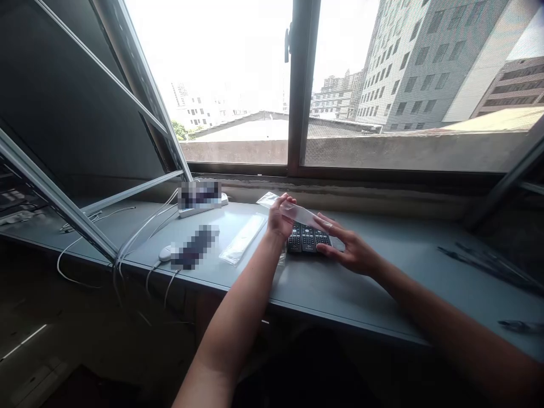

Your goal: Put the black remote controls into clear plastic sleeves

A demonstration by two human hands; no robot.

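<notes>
A thin, see-through plastic bag is held above the desk in my left hand, its fingers closed around the bag's left part. My right hand is at the bag's right end. Its fingertips meet the plastic there, while the thumb stays apart and lower down. Beneath the bag, several black remote controls lie side by side on the desk, partly covered by the bag and my hands. Left of my left forearm is a flat stack of clear plastic bags.
The grey desk runs below a window. A blurred-out object with a white round charger and a white power strip with cables sit to the left. A metal frame slants across the left. Dark cables lie far right.
</notes>
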